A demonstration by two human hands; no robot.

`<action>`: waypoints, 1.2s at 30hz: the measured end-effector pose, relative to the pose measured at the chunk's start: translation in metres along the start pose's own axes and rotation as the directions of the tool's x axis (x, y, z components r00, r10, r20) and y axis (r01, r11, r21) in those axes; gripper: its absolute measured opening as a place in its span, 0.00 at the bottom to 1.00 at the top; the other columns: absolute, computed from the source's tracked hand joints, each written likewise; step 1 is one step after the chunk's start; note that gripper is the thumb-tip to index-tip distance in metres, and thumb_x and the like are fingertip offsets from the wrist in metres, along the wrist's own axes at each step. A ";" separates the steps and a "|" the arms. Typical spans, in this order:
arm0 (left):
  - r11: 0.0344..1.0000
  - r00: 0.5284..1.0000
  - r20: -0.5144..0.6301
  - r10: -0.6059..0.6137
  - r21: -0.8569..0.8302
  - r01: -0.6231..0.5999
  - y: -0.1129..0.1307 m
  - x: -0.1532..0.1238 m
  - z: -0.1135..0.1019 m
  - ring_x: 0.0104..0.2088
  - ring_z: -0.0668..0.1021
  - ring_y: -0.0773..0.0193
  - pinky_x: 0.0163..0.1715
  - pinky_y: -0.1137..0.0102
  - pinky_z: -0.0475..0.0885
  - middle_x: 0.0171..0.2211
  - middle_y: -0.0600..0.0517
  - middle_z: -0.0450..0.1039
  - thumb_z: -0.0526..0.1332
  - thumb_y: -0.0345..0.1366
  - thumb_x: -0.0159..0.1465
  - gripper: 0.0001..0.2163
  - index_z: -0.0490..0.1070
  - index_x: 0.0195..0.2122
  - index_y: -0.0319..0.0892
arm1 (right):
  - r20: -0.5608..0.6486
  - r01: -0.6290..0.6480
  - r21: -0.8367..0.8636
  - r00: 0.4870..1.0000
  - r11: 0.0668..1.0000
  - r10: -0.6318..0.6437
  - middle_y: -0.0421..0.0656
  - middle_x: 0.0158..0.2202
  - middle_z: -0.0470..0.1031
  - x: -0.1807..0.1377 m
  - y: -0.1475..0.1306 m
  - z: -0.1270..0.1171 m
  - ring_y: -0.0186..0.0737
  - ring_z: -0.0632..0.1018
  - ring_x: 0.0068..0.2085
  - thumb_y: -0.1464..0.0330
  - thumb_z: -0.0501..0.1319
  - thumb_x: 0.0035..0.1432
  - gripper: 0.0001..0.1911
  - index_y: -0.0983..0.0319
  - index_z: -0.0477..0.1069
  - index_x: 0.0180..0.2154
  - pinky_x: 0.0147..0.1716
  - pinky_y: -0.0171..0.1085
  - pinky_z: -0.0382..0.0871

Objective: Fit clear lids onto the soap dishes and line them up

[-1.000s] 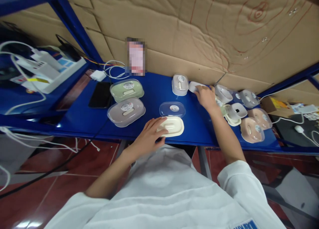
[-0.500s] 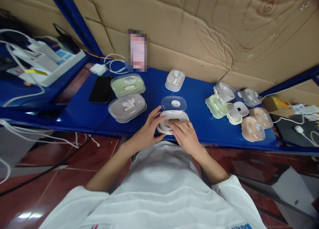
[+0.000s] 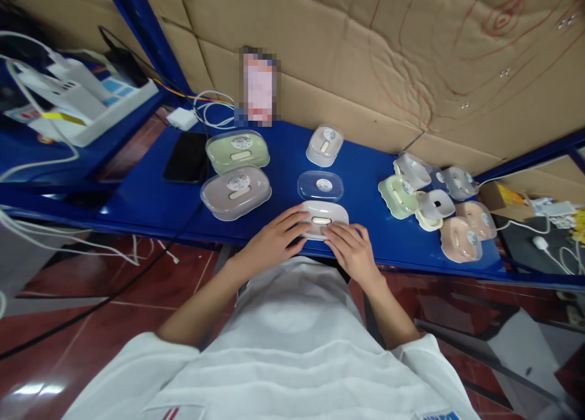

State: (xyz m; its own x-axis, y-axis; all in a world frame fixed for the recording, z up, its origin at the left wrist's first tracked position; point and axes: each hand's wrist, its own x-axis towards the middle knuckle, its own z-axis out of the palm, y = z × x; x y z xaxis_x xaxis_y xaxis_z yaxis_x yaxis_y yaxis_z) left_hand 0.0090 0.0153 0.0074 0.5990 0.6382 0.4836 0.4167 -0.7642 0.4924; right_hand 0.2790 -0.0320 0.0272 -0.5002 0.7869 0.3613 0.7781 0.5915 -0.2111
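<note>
A pale grey plastic soap dish (image 3: 336, 213) lies near the table's front edge with a cream oblong piece (image 3: 321, 221) in its middle. My left hand (image 3: 280, 236) is around its left end, fingers along the top and thumb at the front. At the front right, my right hand (image 3: 351, 247) presses its close-set fingers on the dish. Just behind it lies a clear lid (image 3: 315, 187) with a round sticker. Farther back stands a grey lidded soap dish (image 3: 325, 149). The underside of the held dish is hidden.
To the left are green (image 3: 233, 155) and mauve lidded dishes (image 3: 231, 203) beside a black phone (image 3: 186, 158). On the right sit several parts, including a green piece (image 3: 397, 202) and a peach dish (image 3: 457, 240). A cardboard sheet (image 3: 338, 60) stands behind the blue table (image 3: 361, 182).
My right fingers have slid off the middle of the soap dish to its front right, uncovering the cream piece. My left fingers have moved closer together against the left end.
</note>
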 end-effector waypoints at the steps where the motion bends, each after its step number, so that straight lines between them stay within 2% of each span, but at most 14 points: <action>1: 1.000 1.000 -0.005 -0.007 -0.009 0.007 0.000 0.000 0.000 0.73 0.68 0.49 0.70 0.48 0.72 0.62 0.42 0.75 0.62 0.30 0.73 0.15 0.74 0.60 0.45 | 0.017 0.013 0.030 1.000 0.999 -0.013 0.45 0.61 0.82 0.002 0.003 -0.003 0.48 0.80 0.62 0.65 0.59 0.77 0.20 0.51 0.74 0.66 0.65 0.53 0.69; 4: 0.999 0.999 -0.047 -0.021 -0.044 0.019 0.001 0.000 -0.001 0.72 0.69 0.50 0.70 0.49 0.72 0.61 0.42 0.74 0.64 0.32 0.71 0.12 0.75 0.55 0.45 | 0.000 0.011 0.136 1.000 0.991 -0.011 0.44 0.64 0.79 0.022 0.024 -0.015 0.47 0.78 0.66 0.65 0.52 0.79 0.22 0.50 0.72 0.67 0.66 0.54 0.69; 7: 0.999 0.996 -0.085 -0.039 -0.032 0.037 0.001 -0.002 -0.002 0.72 0.68 0.47 0.71 0.48 0.70 0.66 0.39 0.69 0.67 0.34 0.70 0.08 0.76 0.50 0.44 | -0.022 -0.044 0.134 0.999 0.990 0.047 0.47 0.72 0.69 0.055 0.062 -0.018 0.48 0.68 0.74 0.65 0.48 0.80 0.25 0.53 0.68 0.71 0.71 0.57 0.64; 10: 0.997 0.995 -0.068 -0.070 -0.019 0.069 0.000 -0.003 -0.004 0.74 0.65 0.44 0.72 0.47 0.68 0.71 0.38 0.61 0.67 0.35 0.69 0.09 0.76 0.50 0.43 | 0.111 -0.041 0.105 0.993 0.994 0.030 0.51 0.77 0.58 0.082 0.096 -0.007 0.56 0.58 0.78 0.58 0.57 0.77 0.28 0.56 0.64 0.73 0.73 0.63 0.59; 13: 0.992 0.992 -0.046 -0.117 -0.050 0.115 0.000 -0.003 -0.005 0.73 0.67 0.47 0.72 0.48 0.68 0.72 0.40 0.61 0.66 0.36 0.70 0.09 0.76 0.51 0.45 | 0.159 -0.074 0.104 0.986 0.992 0.057 0.52 0.75 0.63 0.087 0.110 0.003 0.56 0.65 0.75 0.55 0.63 0.73 0.30 0.55 0.67 0.71 0.72 0.61 0.63; 16: 0.982 0.982 -0.050 -0.182 -0.069 0.178 0.001 -0.002 -0.005 0.73 0.68 0.47 0.72 0.48 0.68 0.72 0.40 0.62 0.66 0.37 0.71 0.18 0.72 0.61 0.47 | 0.042 -0.161 0.125 0.987 0.979 0.157 0.51 0.71 0.71 0.070 0.100 -0.003 0.52 0.72 0.71 0.55 0.60 0.75 0.27 0.55 0.70 0.69 0.71 0.57 0.67; 18: 0.973 0.974 -0.066 -0.218 -0.088 0.212 0.001 -0.002 -0.003 0.73 0.68 0.45 0.71 0.46 0.69 0.76 0.38 0.55 0.68 0.38 0.70 0.29 0.62 0.71 0.49 | 0.001 -0.179 0.167 0.983 0.970 0.181 0.50 0.70 0.72 0.053 0.084 -0.011 0.51 0.72 0.72 0.55 0.59 0.76 0.26 0.54 0.69 0.70 0.71 0.56 0.67; 20: 0.971 0.971 -0.081 -0.224 -0.104 0.215 -0.001 -0.001 -0.002 0.73 0.68 0.43 0.69 0.46 0.71 0.79 0.37 0.47 0.68 0.39 0.70 0.36 0.54 0.76 0.51 | 0.034 -0.147 0.191 0.989 0.971 0.143 0.47 0.72 0.69 0.036 0.065 -0.017 0.50 0.71 0.72 0.56 0.58 0.77 0.27 0.51 0.66 0.72 0.71 0.55 0.68; 22: 0.979 0.979 -0.083 -0.186 -0.096 0.178 -0.003 -0.002 0.000 0.74 0.67 0.44 0.70 0.47 0.71 0.80 0.39 0.46 0.67 0.40 0.72 0.35 0.55 0.77 0.54 | 0.076 -0.092 0.167 0.994 0.982 0.080 0.47 0.75 0.64 0.024 0.046 -0.018 0.50 0.69 0.73 0.58 0.56 0.78 0.27 0.50 0.63 0.73 0.70 0.54 0.69; 26: 0.985 0.981 -0.107 -0.160 -0.078 0.152 -0.008 -0.004 0.003 0.74 0.67 0.49 0.72 0.49 0.68 0.76 0.44 0.59 0.66 0.41 0.73 0.27 0.64 0.72 0.54 | 0.046 -0.002 0.059 0.999 0.998 0.000 0.50 0.77 0.59 0.012 0.025 -0.009 0.54 0.65 0.75 0.61 0.57 0.77 0.27 0.51 0.63 0.74 0.71 0.57 0.67; 30: 0.977 0.975 -0.104 -0.197 -0.106 0.186 -0.008 -0.006 0.004 0.73 0.70 0.51 0.71 0.52 0.70 0.75 0.44 0.61 0.66 0.43 0.73 0.25 0.68 0.70 0.52 | -0.002 -0.017 -0.017 1.000 1.000 0.017 0.51 0.76 0.62 0.007 0.023 0.003 0.59 0.67 0.74 0.56 0.63 0.73 0.30 0.48 0.66 0.72 0.68 0.60 0.70; 36: 0.975 0.977 -0.064 -0.203 -0.102 0.196 -0.008 -0.005 0.003 0.74 0.68 0.52 0.72 0.52 0.68 0.76 0.44 0.59 0.64 0.43 0.75 0.23 0.68 0.69 0.50 | -0.075 -0.032 -0.078 0.997 0.996 0.026 0.53 0.72 0.68 0.002 0.019 0.013 0.59 0.72 0.71 0.57 0.64 0.72 0.26 0.49 0.72 0.68 0.65 0.57 0.73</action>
State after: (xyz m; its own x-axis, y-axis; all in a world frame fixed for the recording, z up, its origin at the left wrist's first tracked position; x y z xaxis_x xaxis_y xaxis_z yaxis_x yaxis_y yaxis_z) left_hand 0.0053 0.0182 -0.0012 0.4568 0.7849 0.4186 0.4539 -0.6104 0.6492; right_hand 0.2885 -0.0171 0.0122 -0.4500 0.7866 0.4229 0.8208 0.5508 -0.1512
